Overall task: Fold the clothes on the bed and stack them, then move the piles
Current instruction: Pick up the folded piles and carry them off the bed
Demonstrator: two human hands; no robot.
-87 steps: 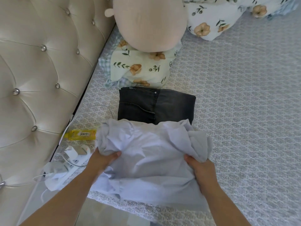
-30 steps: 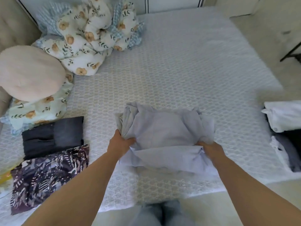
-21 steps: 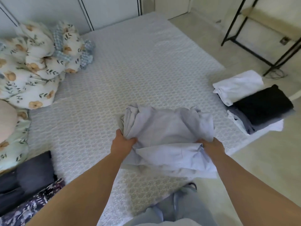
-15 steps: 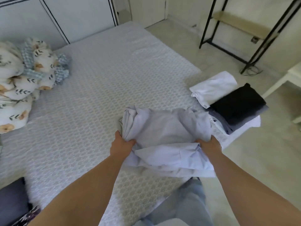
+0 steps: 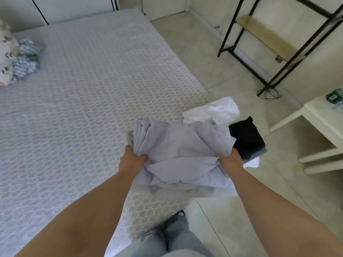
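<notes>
Hands (image 5: 182, 161) grip rumpled lilac cloth bundle (image 5: 178, 154) — soft; creased.

pale blue bundle (image 5: 178, 145) held aloft, rumpled

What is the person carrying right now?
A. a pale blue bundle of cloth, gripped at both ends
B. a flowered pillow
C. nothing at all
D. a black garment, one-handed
A: the left hand and right hand each grip an end of the pale blue bundle, held above the bed's corner.
</notes>
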